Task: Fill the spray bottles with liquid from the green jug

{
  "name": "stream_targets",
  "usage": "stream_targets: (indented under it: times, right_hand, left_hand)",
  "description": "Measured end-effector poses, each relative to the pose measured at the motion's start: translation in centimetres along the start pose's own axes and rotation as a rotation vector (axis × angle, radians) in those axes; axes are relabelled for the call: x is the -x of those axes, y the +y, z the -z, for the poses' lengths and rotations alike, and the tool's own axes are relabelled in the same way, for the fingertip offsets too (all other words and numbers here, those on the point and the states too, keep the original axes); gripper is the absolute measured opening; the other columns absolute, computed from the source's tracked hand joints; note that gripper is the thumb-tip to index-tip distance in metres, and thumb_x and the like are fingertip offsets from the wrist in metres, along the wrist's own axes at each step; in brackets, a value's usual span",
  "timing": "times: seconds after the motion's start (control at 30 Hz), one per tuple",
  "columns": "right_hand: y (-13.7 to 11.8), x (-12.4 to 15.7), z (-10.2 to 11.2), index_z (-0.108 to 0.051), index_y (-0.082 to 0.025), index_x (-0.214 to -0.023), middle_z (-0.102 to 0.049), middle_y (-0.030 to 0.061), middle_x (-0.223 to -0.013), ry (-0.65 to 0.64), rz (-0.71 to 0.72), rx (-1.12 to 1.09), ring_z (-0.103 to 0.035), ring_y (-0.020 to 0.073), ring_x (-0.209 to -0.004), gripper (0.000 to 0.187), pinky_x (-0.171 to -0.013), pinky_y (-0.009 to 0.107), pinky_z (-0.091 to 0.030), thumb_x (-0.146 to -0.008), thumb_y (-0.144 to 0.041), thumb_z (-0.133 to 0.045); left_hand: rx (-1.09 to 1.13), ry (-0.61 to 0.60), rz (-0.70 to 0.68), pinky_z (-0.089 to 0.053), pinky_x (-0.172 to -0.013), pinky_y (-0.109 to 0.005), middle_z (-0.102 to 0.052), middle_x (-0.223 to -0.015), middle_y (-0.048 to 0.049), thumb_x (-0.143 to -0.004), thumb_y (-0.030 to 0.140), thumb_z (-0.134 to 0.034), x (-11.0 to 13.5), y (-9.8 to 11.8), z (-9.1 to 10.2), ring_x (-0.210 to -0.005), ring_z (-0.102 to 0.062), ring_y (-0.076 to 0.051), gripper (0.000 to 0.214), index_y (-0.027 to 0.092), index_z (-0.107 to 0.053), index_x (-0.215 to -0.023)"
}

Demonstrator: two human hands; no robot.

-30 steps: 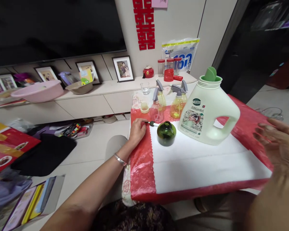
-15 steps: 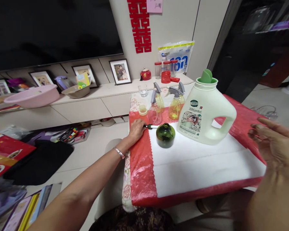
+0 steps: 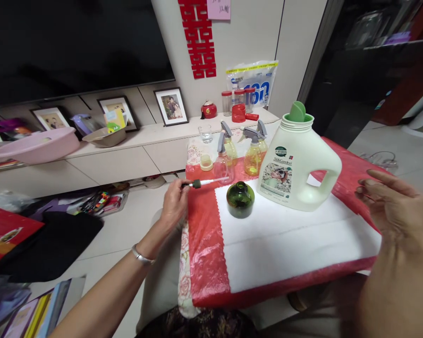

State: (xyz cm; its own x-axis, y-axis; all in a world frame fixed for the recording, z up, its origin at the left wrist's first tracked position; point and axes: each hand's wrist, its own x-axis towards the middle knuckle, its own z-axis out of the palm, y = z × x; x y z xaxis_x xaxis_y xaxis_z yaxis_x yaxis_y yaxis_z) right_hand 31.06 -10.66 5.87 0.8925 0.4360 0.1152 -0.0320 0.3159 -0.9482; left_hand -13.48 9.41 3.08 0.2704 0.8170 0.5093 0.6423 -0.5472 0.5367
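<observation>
My left hand (image 3: 176, 201) is closed on a pump head (image 3: 201, 182) with a dark green collar, a white stem and a thin pale tube pointing right. It is above the table's left edge. A round dark green glass bottle (image 3: 240, 201), its neck uncovered, stands on the white cloth to the right of this hand. At the right side my right hand (image 3: 396, 211) hangs in the air, fingers loosely curled and apart, with nothing in it. Nearest to it is a pale green detergent jug (image 3: 299, 164) with a green cap (image 3: 297, 112) set in its mouth.
Behind the bottle stand a pink spray bottle (image 3: 223, 164), yellow spray bottles (image 3: 253, 158) and a pale cap (image 3: 206, 163). A glass (image 3: 206, 135) is at the back. White cloth (image 3: 285, 249) lies over red plastic (image 3: 204, 244). A low cabinet (image 3: 127, 152) runs along the wall.
My left hand has moved left with the pump head, drawing its tube away from the green bottle; the whole tube now shows. My right hand stays beside the jug, still empty.
</observation>
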Motion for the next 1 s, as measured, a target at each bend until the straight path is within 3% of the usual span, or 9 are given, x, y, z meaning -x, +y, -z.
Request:
stream_targets:
  times: [0.13, 0.33, 0.47, 0.63, 0.8, 1.0]
  right_hand:
    - [0.1, 0.0, -0.1, -0.075, -0.009, -0.098, -0.065, 0.0066, -0.073, -0.002, -0.012, -0.004, -0.063, 0.0134, -0.061, 0.046, -0.055, 0.019, -0.059, -0.053, -0.008, -0.077]
    - [0.4, -0.2, -0.1, -0.075, -0.008, -0.1, -0.066, 0.0087, -0.075, -0.011, -0.011, -0.006, -0.063, 0.0138, -0.06, 0.051, -0.057, 0.02, -0.06, -0.05, -0.009, -0.079]
    - [0.6, -0.4, 0.0, -0.076, -0.009, -0.1, -0.066, 0.0082, -0.075, -0.009, -0.007, -0.007, -0.063, 0.0137, -0.059, 0.054, -0.057, 0.019, -0.059, -0.046, -0.011, -0.08]
    - [0.5, -0.3, 0.0, -0.076, -0.009, -0.096, -0.066, 0.0079, -0.074, 0.003, 0.0, -0.009, -0.062, 0.0137, -0.057, 0.051, -0.055, 0.019, -0.059, -0.046, -0.011, -0.08]
    - [0.3, -0.1, -0.2, -0.075, -0.008, -0.096, -0.066, 0.0088, -0.074, -0.006, 0.02, -0.025, -0.063, 0.0143, -0.059, 0.048, -0.054, 0.02, -0.059, -0.048, -0.009, -0.079]
    - [-0.3, 0.4, -0.6, -0.076, -0.01, -0.096, -0.065, 0.0064, -0.07, -0.014, 0.156, -0.085, -0.062, 0.0126, -0.058, 0.041, -0.053, 0.019, -0.058, -0.056, -0.009, -0.076]
  left_hand:
    - [0.155, 0.115, 0.012, -0.048, -0.078, -0.032, -0.068, -0.091, -0.0024, -0.093, 0.028, -0.05, -1.6, 2.6, 3.3, -0.083, -0.062, -0.019, 0.018, 0.022, -0.064, -0.102]
    - [0.155, 0.103, -0.226, -0.048, -0.082, -0.032, -0.066, -0.091, -0.0021, -0.096, 0.023, -0.05, -4.3, 7.8, 5.9, -0.085, -0.061, -0.018, 0.015, 0.024, -0.065, -0.097]
    - [0.084, 0.044, -0.391, -0.047, -0.08, -0.032, -0.062, -0.089, -0.0023, -0.097, 0.022, -0.048, -5.5, 10.3, 6.1, -0.083, -0.059, -0.018, 0.017, 0.023, -0.065, -0.094]
    - [0.022, -0.039, -0.452, -0.045, -0.085, -0.036, -0.059, -0.087, -0.0026, -0.096, 0.018, -0.046, -6.6, 12.3, 6.0, -0.085, -0.057, -0.02, 0.019, 0.021, -0.065, -0.092]
    - [-0.122, -0.082, -0.562, -0.04, -0.085, -0.037, -0.06, -0.086, -0.002, -0.096, 0.016, -0.048, -7.3, 13.1, 5.1, -0.087, -0.055, -0.021, 0.019, 0.023, -0.065, -0.092]
    - [-0.351, -0.166, -0.717, -0.034, -0.083, -0.038, -0.061, -0.089, -0.003, -0.095, 0.009, -0.046, -7.2, 13.8, 3.3, -0.087, -0.051, -0.021, 0.021, 0.023, -0.063, -0.093]
